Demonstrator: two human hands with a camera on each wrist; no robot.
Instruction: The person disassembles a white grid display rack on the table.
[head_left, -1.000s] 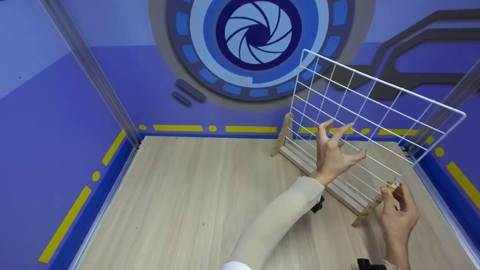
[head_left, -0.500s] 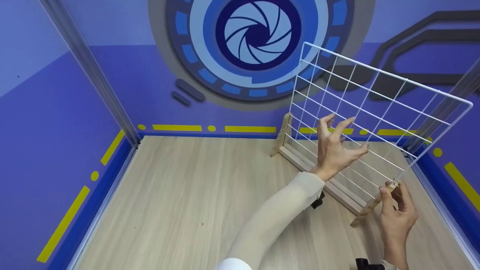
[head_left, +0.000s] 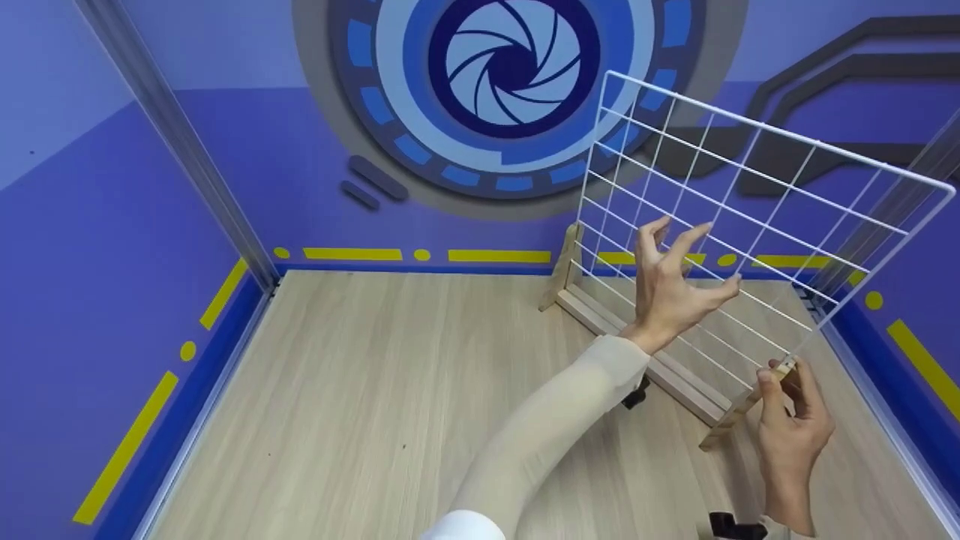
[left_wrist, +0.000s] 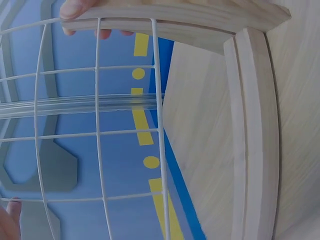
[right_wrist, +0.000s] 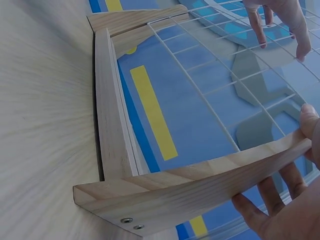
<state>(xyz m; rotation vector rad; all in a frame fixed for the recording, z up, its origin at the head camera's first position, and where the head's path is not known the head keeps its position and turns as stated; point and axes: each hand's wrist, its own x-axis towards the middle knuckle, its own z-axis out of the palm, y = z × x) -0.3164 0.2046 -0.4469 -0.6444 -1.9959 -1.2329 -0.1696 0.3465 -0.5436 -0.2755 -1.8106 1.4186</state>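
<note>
A white wire grid panel (head_left: 763, 124) leans within a wooden stand at the right. The stand has a long crossbar (head_left: 690, 391) and two side arms, the nearer of them (right_wrist: 185, 182) with two screws low on its outer face. My left hand (head_left: 667, 292) holds the grid at its middle, fingers bent and spread across the wires. My right hand (head_left: 796, 431) pinches the top end of the near side arm, where the grid's edge meets it. In the left wrist view, a gap shows between the grid's bottom wire (left_wrist: 159, 107) and the crossbar.
The stand rests on a pale wood-grain table (head_left: 337, 390). Blue printed walls with yellow dashes (head_left: 499, 256) rise behind and at both sides. Metal corner posts (head_left: 180, 142) and edge strips border the table. Dark straps show at the wrists.
The grid's top edge has risen and swung more upright, and its near corner has shifted right. My left hand has moved slightly up with it. My right hand has stayed nearly in place.
</note>
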